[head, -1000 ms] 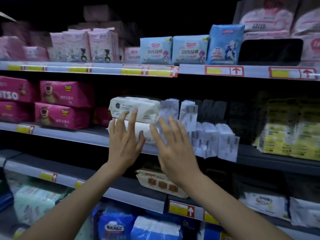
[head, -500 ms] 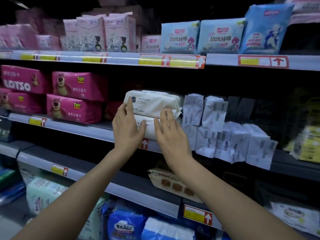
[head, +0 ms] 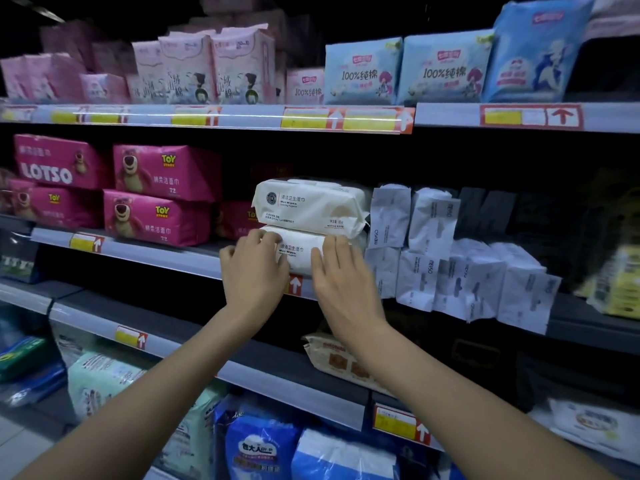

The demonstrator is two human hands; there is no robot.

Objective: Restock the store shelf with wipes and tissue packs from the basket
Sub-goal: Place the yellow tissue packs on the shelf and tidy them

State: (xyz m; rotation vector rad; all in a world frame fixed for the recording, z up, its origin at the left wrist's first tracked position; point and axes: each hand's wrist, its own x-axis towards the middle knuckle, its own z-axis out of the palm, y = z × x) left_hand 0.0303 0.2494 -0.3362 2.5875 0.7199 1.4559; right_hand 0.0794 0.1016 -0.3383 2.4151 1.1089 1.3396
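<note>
Two white wet-wipe packs lie stacked on the middle shelf [head: 166, 256]. The upper pack [head: 308, 206] rests on the lower pack [head: 299, 252]. My left hand [head: 254, 271] presses flat against the lower pack's left front, fingers bent over its top edge. My right hand [head: 341, 275] lies flat on the lower pack's right front, fingers together and pointing up. Neither hand wraps around a pack. The basket is out of view.
Pink Lotso packs [head: 159, 195] sit left of the stack. White tissue packs [head: 450, 258] stand to its right. Pink and blue pad packs [head: 363, 74] fill the top shelf. A beige pack [head: 339, 358] lies on the shelf below; blue and green packs [head: 256, 445] sit lowest.
Both hands have slid down from the upper pack's front to the lower pack and drawn closer together. The view has moved nearer to the shelf.
</note>
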